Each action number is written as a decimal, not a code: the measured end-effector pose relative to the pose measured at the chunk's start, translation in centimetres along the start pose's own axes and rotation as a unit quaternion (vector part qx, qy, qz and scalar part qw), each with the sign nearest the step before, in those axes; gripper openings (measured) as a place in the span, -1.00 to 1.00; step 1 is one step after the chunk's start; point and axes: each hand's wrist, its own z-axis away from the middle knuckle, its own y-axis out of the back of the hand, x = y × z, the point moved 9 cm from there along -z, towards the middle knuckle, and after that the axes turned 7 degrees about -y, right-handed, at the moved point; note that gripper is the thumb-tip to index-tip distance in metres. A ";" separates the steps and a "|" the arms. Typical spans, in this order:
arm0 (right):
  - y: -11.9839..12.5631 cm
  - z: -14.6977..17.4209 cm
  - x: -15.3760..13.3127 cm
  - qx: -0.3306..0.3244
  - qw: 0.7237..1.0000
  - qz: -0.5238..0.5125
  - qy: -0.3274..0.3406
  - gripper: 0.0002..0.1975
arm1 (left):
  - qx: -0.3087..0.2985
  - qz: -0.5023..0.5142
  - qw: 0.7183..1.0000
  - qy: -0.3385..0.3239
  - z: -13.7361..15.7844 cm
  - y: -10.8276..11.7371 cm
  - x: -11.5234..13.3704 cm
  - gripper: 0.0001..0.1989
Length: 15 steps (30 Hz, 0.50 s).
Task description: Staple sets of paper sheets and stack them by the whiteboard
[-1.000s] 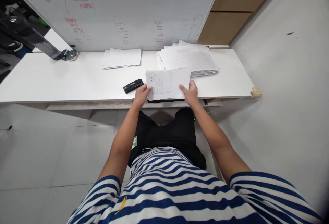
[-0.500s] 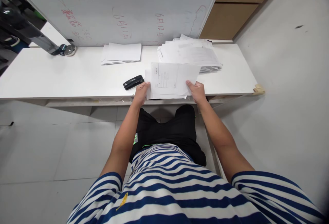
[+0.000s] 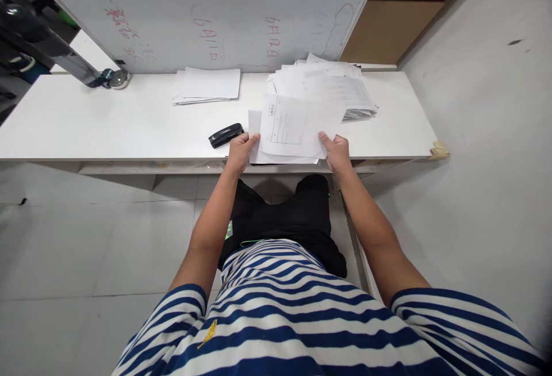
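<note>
Several paper sheets (image 3: 288, 129) are held over the desk's front edge, the top one printed with a framed block of text. My left hand (image 3: 242, 150) is closed on their left side, thumb on top. On the right side my right hand (image 3: 337, 150) grips them the same way, thumb over the edge. The sheets lie unevenly, with lower ones sticking out at the left and bottom. A black stapler (image 3: 226, 135) rests on the desk just left of my left hand. Behind the held sheets is a large, untidy paper pile (image 3: 319, 80), partly covered by them.
A smaller stack of paper (image 3: 207, 84) lies at the back of the white desk (image 3: 107, 129). A whiteboard (image 3: 241, 14) with red writing stands along the rear. At the far left is a clear tube-like object (image 3: 77, 65); brown boxes (image 3: 392, 31) stand at the right rear.
The top sheet has shifted right and tilted against the sheets beneath, showing more of them at the left. Both hands keep their grip. The whole view has moved slightly.
</note>
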 end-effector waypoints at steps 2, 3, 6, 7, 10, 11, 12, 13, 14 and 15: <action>0.1 -0.1 0.1 0.001 1.000 -0.011 -0.003 -0.45 | -0.005 -0.002 1.000 -0.006 0.2 -0.1 0.5 -0.53; 0.2 -0.1 0.1 0.003 1.000 -0.016 -0.004 -0.45 | -0.004 -0.009 1.000 -0.010 0.3 -0.1 0.8 -0.51; 0.2 0.0 0.0 0.008 1.000 -0.023 -0.003 -0.44 | -0.006 -0.041 0.999 -0.020 0.6 -0.1 1.8 -0.46; 0.1 0.0 0.0 0.009 1.000 -0.025 -0.003 -0.44 | -0.012 -0.049 0.998 -0.025 0.7 -0.1 2.2 -0.44; -0.1 0.0 0.1 0.006 0.999 -0.034 -0.004 -0.42 | -0.027 -0.071 0.996 -0.051 0.5 -0.4 2.9 -0.39; -0.1 0.0 0.2 0.005 0.999 -0.038 -0.006 -0.41 | -0.025 -0.077 0.995 -0.057 0.4 -0.4 3.0 -0.38; -0.2 0.0 0.2 0.003 0.999 -0.042 -0.007 -0.41 | -0.019 -0.080 0.995 -0.061 0.3 -0.3 3.0 -0.39; -0.2 0.0 0.2 0.001 0.999 -0.046 -0.008 -0.41 | -0.011 -0.081 0.995 -0.064 0.2 -0.2 2.9 -0.41; -0.3 0.0 0.2 -0.003 0.999 -0.050 -0.010 -0.41 | -0.005 -0.080 0.995 -0.064 0.1 -0.1 2.9 -0.44; -0.4 0.1 0.2 -0.007 0.999 -0.053 -0.011 -0.41 | 0.000 -0.076 0.995 -0.061 0.1 0.0 2.7 -0.47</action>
